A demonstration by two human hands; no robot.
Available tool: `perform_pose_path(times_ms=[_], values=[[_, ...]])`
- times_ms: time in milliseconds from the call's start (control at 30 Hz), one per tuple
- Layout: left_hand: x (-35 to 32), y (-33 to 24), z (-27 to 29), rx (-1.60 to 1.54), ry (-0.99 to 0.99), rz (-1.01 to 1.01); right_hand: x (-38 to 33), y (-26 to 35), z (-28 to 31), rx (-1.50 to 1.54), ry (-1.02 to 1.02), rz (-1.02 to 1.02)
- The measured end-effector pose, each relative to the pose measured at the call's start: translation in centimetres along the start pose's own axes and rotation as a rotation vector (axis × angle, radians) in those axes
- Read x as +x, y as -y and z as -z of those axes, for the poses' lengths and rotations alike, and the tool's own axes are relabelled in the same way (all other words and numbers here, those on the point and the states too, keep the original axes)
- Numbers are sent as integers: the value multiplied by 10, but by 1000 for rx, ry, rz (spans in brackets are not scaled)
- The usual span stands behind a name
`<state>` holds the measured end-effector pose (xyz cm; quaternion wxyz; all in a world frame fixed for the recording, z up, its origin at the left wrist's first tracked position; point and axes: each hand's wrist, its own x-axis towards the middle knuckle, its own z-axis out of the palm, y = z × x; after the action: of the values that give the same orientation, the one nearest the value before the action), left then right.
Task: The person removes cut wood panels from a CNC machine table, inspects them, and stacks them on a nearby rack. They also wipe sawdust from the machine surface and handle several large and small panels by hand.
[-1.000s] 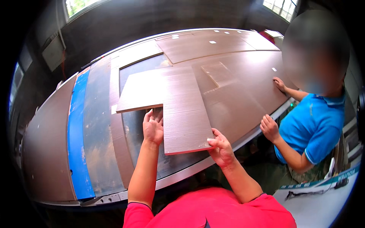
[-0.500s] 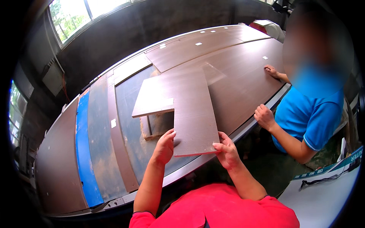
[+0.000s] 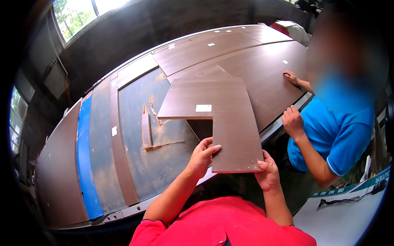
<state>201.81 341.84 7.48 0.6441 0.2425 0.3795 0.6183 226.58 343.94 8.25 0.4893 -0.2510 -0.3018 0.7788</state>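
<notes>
Between my two hands is an L-shaped brown wood-grain board, with a rectangular notch on its left side and a white label near that notch. My left hand grips the edge beside the notch, thumb on the upper face. At the near right corner my right hand clasps the board, thumb on top. The board is held above the near side of a large worktable. A small L-shaped offcut with sawdust round it lies on the table to the left of the board.
Large brown panels cover the table's right and far parts. On the left are a blue strip, a narrow brown strip and another brown panel. A co-worker in a blue shirt stands at right, one hand on the panel.
The board has moved right with both my hands and its glare has faded, showing the label. The offcut and sawdust are now more exposed. The co-worker's nearer hand has risen slightly.
</notes>
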Motion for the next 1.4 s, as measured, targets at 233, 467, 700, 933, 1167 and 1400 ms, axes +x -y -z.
perform_pose_path(times_ms=[233, 467, 700, 933, 1167, 1400], values=[[1, 10, -7, 109, 140, 156, -21, 22, 24, 32, -40, -10], [24, -14, 136, 687, -306, -262, -48, 58, 23, -59, -224, 62], [60, -74, 150, 1380, -348, -799, -54, 123, -32, -53, -309, -31], [85, -99, 111, 1125, -220, -1045, -36, 193, -68, -146, -533, 119], [93, -114, 65, 1050, -259, -1314, 53, 270, -96, -601, -395, 283], [118, -128, 11, 912, -380, -1364, 153, 259, -125, -840, -284, 499]])
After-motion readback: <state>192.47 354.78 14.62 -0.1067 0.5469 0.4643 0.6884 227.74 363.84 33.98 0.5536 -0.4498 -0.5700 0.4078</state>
